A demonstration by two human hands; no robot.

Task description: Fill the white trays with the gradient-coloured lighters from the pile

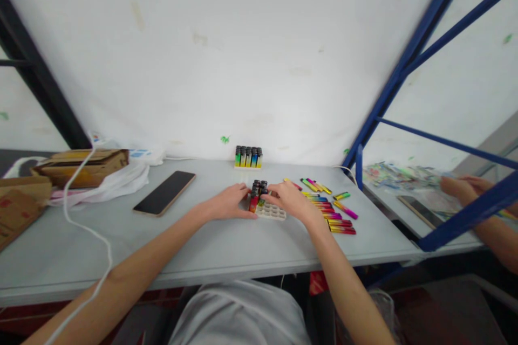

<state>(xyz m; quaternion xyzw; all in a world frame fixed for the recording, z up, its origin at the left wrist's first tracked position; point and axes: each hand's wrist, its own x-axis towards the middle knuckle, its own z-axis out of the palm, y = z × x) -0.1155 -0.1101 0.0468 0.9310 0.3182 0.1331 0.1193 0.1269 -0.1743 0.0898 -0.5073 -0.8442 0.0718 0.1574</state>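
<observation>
Shirt: a grey shirt fills the bottom edge, closest to the camera, with both bare forearms reaching forward from it over the tabletop.
Left hand: the left hand lies at the left end of the tray, fingers curled against a red lighter. I cannot tell whether its grip is clenched on it or only resting there.
Right hand: the right hand comes in over the tray from the right, and its grip looks pinched on the black cap of 1 of the standing lighters.
Tray: a white tray sits at mid tabletop between the 2 hands.
Standing lighters: a small cluster of standing lighters is upright at the tray's far left end.
Progress: by my reading the tray is only partly filled, since the near and right slots show empty.
Loose lighters: many loose lighters lie flat just right of the tray, not yet stood up.
Full tray: another full tray stands at the back, by the white wall.
Left side: a phone lies face up, with a cardboard box, a plastic bag and a white cable beyond it.
Right side: behind a blue frame, a co-worker's hand is busy at a neighbouring tabletop.
</observation>
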